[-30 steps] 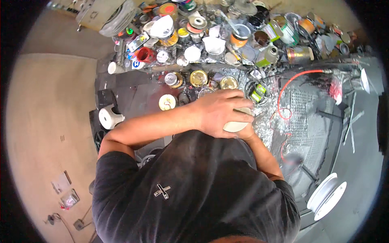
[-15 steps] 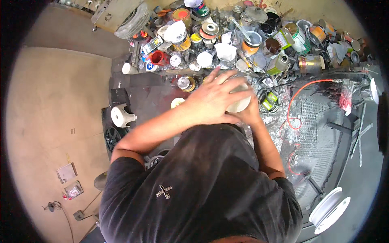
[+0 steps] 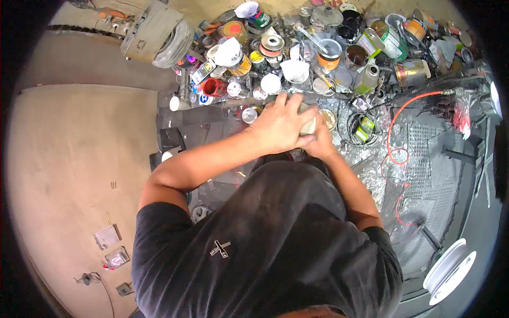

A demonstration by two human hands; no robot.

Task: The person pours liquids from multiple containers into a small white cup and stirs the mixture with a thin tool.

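My left hand (image 3: 282, 119) is wrapped over a pale round container (image 3: 307, 121), fingers curled around its far side and thumb at its near edge. My right hand (image 3: 319, 143) holds the same container from the right, partly hidden behind it. Both hands are just in front of my dark shirt, over the grey, paint-stained bench (image 3: 209, 135). An open silver-topped can (image 3: 250, 115) stands left of my hands, and a gold-lidded can (image 3: 328, 117) lies just beyond them to the right.
Crowded cans, cups and bottles (image 3: 328, 62) fill the back ledge. A coil with green packs (image 3: 365, 129) lies to the right, with an orange hose (image 3: 397, 114) beyond it. A white wheel rim (image 3: 449, 269) is at lower right, a pale panel (image 3: 79, 175) at left.
Both hands have moved up and away from my body with the container. My left fingers now curl more tightly around it, and it appears turned. The view has shifted slightly.
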